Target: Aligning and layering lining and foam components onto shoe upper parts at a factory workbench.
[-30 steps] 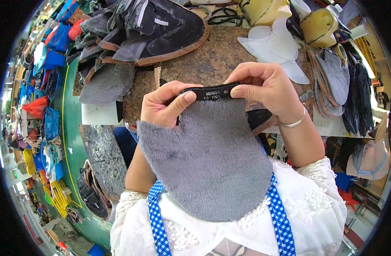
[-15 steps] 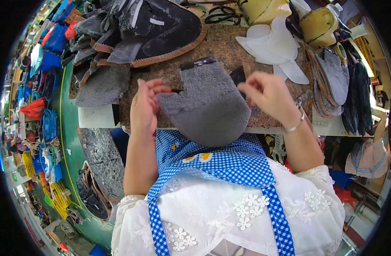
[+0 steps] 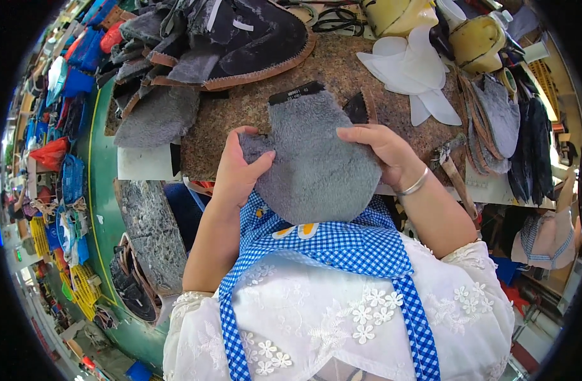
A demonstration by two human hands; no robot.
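- The grey fleece piece (image 3: 313, 162) lies in the middle of the frame, with its lower rounded edge hanging over the near edge of the worktable (image 3: 240, 120), just above the blue checked apron (image 3: 342, 247).
- The left hand (image 3: 240, 171) pinches the left edge of the fleece, thumb on top; the right hand (image 3: 383, 149) presses on its right edge with the fingers spread flat. The two hands are apart, one on each side.
- A black strip (image 3: 296, 93) runs along the far top edge of the fleece.
- There is little free room on the brown table surface: only a bare patch to the left of the fleece.
- At the right edge of the table a hammer (image 3: 453, 168) lies near the right wrist.
- Farther, white cut pieces (image 3: 411, 70) lie at the upper right, and a heap of dark slipper parts (image 3: 227, 38) fills the upper left.
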